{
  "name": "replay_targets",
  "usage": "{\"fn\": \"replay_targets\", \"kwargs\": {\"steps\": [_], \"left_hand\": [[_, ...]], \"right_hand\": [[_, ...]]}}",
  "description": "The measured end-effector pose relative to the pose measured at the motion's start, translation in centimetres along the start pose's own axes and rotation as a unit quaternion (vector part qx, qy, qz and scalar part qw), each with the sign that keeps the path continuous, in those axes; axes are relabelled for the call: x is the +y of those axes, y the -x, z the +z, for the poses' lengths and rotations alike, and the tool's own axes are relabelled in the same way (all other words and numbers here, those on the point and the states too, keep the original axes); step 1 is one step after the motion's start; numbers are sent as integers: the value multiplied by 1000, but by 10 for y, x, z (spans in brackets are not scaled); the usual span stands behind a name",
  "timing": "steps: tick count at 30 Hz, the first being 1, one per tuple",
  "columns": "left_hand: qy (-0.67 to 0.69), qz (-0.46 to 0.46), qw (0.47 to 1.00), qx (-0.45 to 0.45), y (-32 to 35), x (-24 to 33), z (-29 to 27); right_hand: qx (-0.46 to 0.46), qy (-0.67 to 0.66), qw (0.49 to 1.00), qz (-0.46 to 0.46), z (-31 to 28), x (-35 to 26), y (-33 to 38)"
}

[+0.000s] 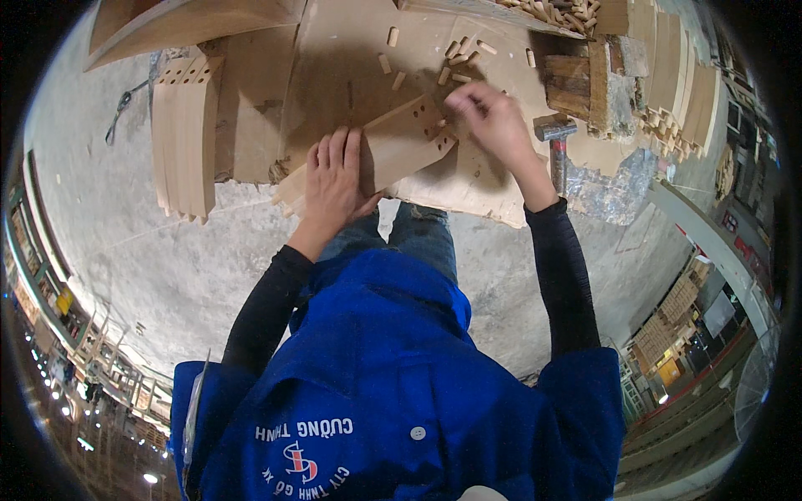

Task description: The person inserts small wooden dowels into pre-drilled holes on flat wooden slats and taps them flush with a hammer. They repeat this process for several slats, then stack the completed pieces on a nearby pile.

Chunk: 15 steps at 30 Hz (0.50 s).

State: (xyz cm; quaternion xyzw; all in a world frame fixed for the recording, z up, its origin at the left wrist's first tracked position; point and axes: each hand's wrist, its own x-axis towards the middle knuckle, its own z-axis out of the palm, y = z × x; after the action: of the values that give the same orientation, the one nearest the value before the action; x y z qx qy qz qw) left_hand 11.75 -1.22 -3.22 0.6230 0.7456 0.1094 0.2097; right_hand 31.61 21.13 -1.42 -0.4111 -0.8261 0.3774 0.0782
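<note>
My left hand [332,171] grips a stack of pale wooden pieces [397,150], fingers over the top and thumb on the near side. The stack lies slantwise on the workbench, its right end drilled with several round holes. A short wooden dowel [441,123] appears to stick out of one hole. Just beyond that end is my right hand [493,121], fingers curled in a pinch and blurred; whatever they hold cannot be made out. Loose wooden dowels [458,58] lie scattered on the bench behind the stack. A hammer [558,154] rests right of my right wrist.
The board-topped workbench [334,58] has a worn near edge. More drilled wooden pieces [185,138] stand at left. A dowel-filled box [555,15] is at the far right, near a rough wooden block [568,83] and stacked wood strips [685,75]. Crumpled plastic [614,184] covers the right corner.
</note>
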Motion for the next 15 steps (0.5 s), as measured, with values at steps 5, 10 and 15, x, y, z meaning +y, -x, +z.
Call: {"fn": "replay_targets", "kwargs": {"steps": [5, 10, 15], "left_hand": [[6, -4, 1000, 14, -2, 3, 0], [-5, 2, 1000, 10, 1, 0, -1], [-3, 7, 1000, 10, 0, 0, -2]], "right_hand": [[141, 70, 988, 4, 21, 32, -7], [6, -17, 999, 30, 5, -8, -3], [-60, -25, 989, -131, 7, -1, -6]]}}
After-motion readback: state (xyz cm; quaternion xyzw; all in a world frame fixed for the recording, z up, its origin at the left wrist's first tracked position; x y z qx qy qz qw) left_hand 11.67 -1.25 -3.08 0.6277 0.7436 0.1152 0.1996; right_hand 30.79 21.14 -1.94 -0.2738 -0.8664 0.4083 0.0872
